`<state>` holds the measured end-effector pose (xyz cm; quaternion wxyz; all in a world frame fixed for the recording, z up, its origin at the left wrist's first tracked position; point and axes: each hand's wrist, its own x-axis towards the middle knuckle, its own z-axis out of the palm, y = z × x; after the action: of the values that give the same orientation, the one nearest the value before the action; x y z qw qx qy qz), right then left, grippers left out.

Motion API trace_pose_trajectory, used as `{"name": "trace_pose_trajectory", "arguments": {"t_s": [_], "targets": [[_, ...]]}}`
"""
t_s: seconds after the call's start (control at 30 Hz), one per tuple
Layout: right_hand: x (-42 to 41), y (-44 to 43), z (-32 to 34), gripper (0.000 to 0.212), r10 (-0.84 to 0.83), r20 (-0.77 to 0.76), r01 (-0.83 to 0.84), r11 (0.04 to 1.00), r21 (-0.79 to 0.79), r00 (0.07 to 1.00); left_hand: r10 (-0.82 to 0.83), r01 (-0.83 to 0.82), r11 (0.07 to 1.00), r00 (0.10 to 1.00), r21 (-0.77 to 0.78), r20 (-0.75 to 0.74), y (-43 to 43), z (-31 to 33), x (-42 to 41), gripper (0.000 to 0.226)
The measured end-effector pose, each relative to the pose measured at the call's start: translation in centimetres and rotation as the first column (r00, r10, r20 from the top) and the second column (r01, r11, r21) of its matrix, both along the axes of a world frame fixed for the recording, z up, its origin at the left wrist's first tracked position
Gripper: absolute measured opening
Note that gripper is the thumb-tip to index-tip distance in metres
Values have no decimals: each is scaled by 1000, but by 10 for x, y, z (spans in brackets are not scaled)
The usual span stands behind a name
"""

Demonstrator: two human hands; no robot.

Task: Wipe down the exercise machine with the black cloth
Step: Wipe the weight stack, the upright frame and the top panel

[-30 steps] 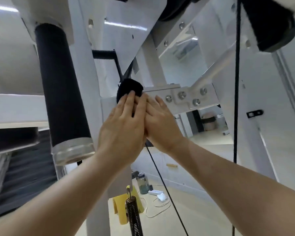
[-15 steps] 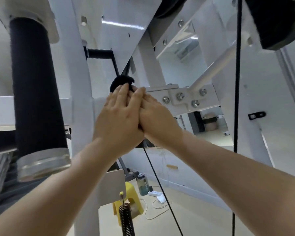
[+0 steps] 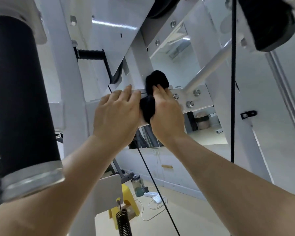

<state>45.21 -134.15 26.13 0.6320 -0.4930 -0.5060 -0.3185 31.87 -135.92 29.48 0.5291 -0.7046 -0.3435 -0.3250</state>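
Note:
The white exercise machine fills the view, and its horizontal crossbar with a bolted bracket [image 3: 197, 101] runs across the middle. My right hand [image 3: 167, 114] holds the bunched black cloth [image 3: 157, 80] and presses it against the crossbar just left of the bolts. Cloth bulges above my fingertips and below by my thumb. To the left of the cloth, my left hand [image 3: 117, 116] lies with straight fingers on the crossbar, next to the upright post.
A thick black padded roller [image 3: 24, 99] with a metal end cap hangs at the left. A black cable [image 3: 232, 82] drops at the right and a thinner cable [image 3: 152, 176] runs below my hands. On the floor are a coil spring [image 3: 123, 222], yellow stool [image 3: 126, 200] and water bottle [image 3: 138, 186].
My hands, which overlapped on the cloth, have come apart. The right hand has slid the cloth rightward along the crossbar toward the bolts, and the left hand now lies bare on the bar.

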Motion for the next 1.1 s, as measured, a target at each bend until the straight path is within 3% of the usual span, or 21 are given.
{"name": "trace_pose_trajectory", "arguments": {"t_s": [0.13, 0.23, 0.3, 0.43, 0.53, 0.6, 0.67, 0.73, 0.83, 0.97, 1.1], "targets": [[-18, -15, -27, 56, 101, 161, -103, 995, 5, 982, 36, -36, 999, 998, -10, 57, 0, 1, 0, 50], [-7, -16, -35, 57, -93, 294, 94, 995, 11, 951, -30, 33, 999, 997, -38, 75, -3, 0, 1, 50], [9, -10, -13, 56, -254, 303, 262, 965, 13, 919, -48, 53, 997, 995, -50, 87, -5, -3, 3, 52], [23, -8, 11, 57, -197, 165, 215, 972, -99, 966, -26, 28, 999, 998, -35, 49, -5, -9, 8, 66], [11, -2, -37, 59, -42, 53, 40, 999, 27, 998, -72, 73, 995, 997, -68, 25, -7, -13, 18, 67], [5, -2, -76, 56, 39, 32, -39, 999, -19, 999, -52, 49, 992, 998, -114, -26, -5, -16, 24, 60], [14, -5, -97, 42, 91, -118, -102, 990, -93, 989, 2, -13, 992, 996, -123, -88, -2, -19, 28, 61], [25, -6, -101, 45, 124, -278, -137, 990, -30, 953, 28, -41, 993, 993, -111, -118, 0, -22, 28, 62], [21, -13, -66, 54, 194, -251, -150, 971, 185, 948, -18, 9, 996, 995, -88, -101, 4, -23, 24, 60], [8, 4, -38, 50, 401, -245, -368, 914, 171, 883, -154, 157, 983, 987, -98, 36, 4, -23, 33, 52], [21, 6, -39, 34, 433, -306, -346, 889, 299, 848, -173, 172, 983, 985, -60, -1, 10, -30, 36, 49]]}}
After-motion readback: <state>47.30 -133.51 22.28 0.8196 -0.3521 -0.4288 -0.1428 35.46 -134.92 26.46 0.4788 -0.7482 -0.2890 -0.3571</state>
